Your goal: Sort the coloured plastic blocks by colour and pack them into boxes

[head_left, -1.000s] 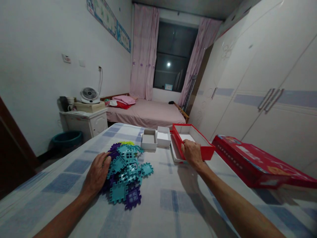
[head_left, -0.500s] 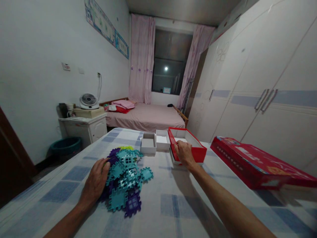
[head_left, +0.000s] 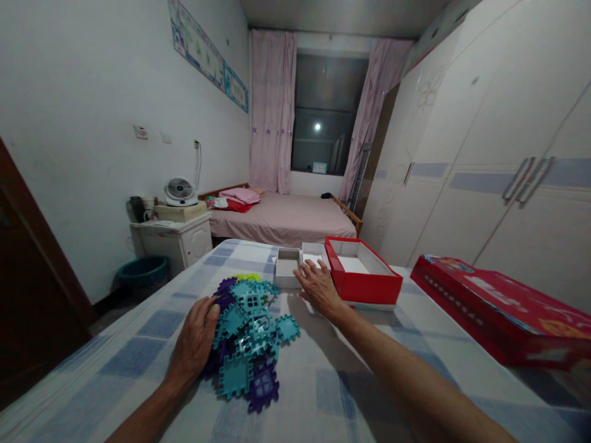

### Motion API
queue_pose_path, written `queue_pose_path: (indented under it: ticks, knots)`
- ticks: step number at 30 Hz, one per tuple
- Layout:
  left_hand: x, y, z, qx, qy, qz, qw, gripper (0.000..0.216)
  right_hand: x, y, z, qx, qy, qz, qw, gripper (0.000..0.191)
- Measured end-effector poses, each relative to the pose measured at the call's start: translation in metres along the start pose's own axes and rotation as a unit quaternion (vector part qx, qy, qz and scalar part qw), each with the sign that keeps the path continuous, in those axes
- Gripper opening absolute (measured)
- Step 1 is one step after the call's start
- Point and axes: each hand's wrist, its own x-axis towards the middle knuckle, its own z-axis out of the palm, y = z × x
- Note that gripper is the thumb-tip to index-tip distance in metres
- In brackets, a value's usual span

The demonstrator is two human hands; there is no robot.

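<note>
A heap of toothed plastic building tiles (head_left: 235,372), teal and purple with a little yellow-green at the back, lies on the checked cloth. Against the heap's left side rests my left hand (head_left: 196,335), its fingers laid along the tiles without a visible grip. My right hand (head_left: 318,288) reaches forward with spread fingers, just in front of two small white boxes. The left small box (head_left: 287,280) shows its hollow inside; the other white box (head_left: 313,248) is partly hidden by my fingers. Right of that hand stands a red open box (head_left: 369,287) with a pale inside.
A large red box (head_left: 480,314) lies on the right of the table, whose blue-and-white checked cloth (head_left: 152,338) spreads beneath everything. Beyond are a bed (head_left: 295,212), a white cabinet (head_left: 178,243) with a fan (head_left: 180,192), and a tall wardrobe (head_left: 489,154) on the right.
My right hand has let go of the red open box's near left edge and moved left to the small white boxes. My left hand stays by the tiles. The view has turned slightly left.
</note>
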Motion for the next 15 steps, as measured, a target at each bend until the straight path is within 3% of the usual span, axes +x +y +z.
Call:
queue_pose_path:
  ticks: [3, 8, 13, 15]
  knots:
    - [-0.001, 0.0, 0.001, -0.006, 0.0, 0.005, 1.0, 0.052, 0.015, -0.002, 0.02, -0.002, -0.029, 0.013, 1.0, 0.03]
    - [-0.001, 0.001, 0.0, -0.011, -0.002, 0.0, 1.0, 0.052, 0.036, -0.01, 0.039, 0.014, -0.039, 0.044, 0.998, 0.024]
    - [-0.001, 0.001, 0.001, -0.005, -0.012, -0.004, 1.0, 0.055, 0.051, -0.025, 0.041, 0.039, -0.034, 0.107, 0.993, 0.021]
    - [-0.001, -0.001, 0.002, 0.002, -0.008, -0.004, 1.0, 0.055, 0.048, -0.027, 0.034, 0.048, -0.03, 0.133, 0.99, 0.028]
